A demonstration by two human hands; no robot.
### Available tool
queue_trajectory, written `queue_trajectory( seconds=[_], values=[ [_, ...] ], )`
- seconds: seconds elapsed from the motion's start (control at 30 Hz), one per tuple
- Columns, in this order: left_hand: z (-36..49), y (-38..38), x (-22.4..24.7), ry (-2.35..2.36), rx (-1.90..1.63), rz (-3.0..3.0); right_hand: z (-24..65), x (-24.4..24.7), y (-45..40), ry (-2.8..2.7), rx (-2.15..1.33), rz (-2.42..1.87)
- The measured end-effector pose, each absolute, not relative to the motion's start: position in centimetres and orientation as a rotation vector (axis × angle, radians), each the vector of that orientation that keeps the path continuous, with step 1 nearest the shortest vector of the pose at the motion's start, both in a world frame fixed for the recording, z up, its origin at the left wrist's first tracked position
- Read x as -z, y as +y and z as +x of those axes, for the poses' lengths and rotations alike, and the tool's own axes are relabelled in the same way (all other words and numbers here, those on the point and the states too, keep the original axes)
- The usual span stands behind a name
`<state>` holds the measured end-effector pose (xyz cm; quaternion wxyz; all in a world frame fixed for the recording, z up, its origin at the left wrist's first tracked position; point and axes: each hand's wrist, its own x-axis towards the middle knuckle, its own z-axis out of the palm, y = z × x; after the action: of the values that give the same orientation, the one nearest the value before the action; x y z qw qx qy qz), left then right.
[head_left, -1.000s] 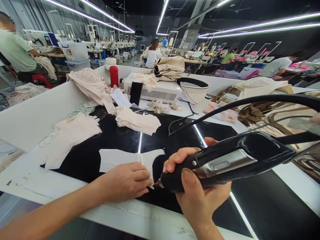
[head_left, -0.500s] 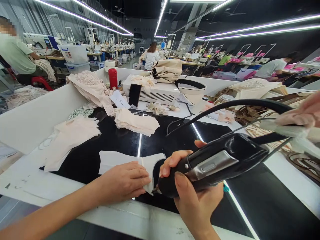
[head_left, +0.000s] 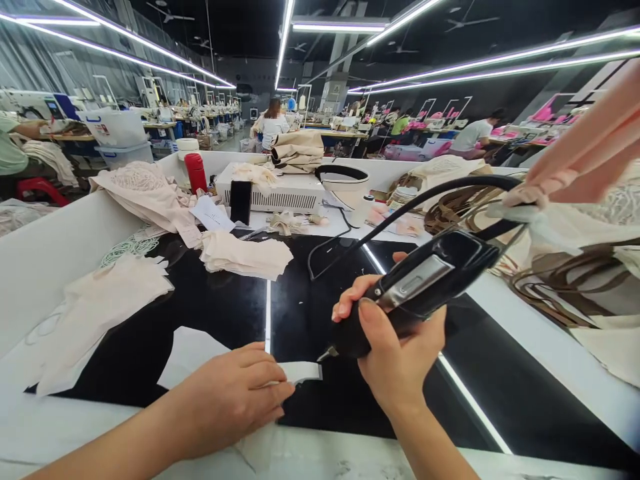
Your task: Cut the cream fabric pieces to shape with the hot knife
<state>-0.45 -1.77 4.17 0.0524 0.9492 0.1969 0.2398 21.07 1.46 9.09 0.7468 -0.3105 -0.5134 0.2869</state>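
My right hand (head_left: 400, 347) is wrapped around a black corded power tool (head_left: 425, 277) with a silver plate on its side. The tool slants down to the left, and its small pointed metal tip (head_left: 327, 353) is at the end of a white strip-like piece (head_left: 303, 371). Whether the two touch, I cannot tell. My left hand (head_left: 240, 397) has its fingers pressed together over this white piece, covering its middle. A wider white part (head_left: 193, 353) shows left of the fingers, on the glossy black board (head_left: 240, 303).
Stacks of cream cloth (head_left: 245, 255) lie on the board, more cream cloth (head_left: 105, 307) at the left. A phone (head_left: 241, 202) leans on a vented white box (head_left: 273, 190) behind. The tool's black cable (head_left: 425, 200) arches right to hanging pink cloth (head_left: 585, 147). Brown straps (head_left: 550, 273) lie right.
The view has shifted, so the table appears further left. My right hand has drawn the tool away from the left hand, and its tip is exposed. The white piece shows less between them.
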Motion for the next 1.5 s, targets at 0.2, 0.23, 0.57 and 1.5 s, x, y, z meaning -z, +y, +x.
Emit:
queue_trajectory(
  seconds=[0.2, 0.23, 0.57, 1.5],
  values=[
    [2.4, 0.3, -3.1, 0.601, -0.729, 3.040, 20.5, -8.9, 0.5, -1.104, -0.701, -0.686],
    [2.6, 0.5, -2.8, 0.593, -0.725, 3.062, 20.4, -8.9, 0.4, -1.100, -0.703, -0.691],
    [2.2, 0.7, -2.0, 0.631, -0.671, 3.083, 20.2, -9.0, 0.4, -1.099, -0.661, -0.724],
    [1.8, 0.6, -1.2, 0.631, -0.718, 3.048, 19.8, -8.6, 0.2, -1.130, -0.635, -0.713]
  ],
)
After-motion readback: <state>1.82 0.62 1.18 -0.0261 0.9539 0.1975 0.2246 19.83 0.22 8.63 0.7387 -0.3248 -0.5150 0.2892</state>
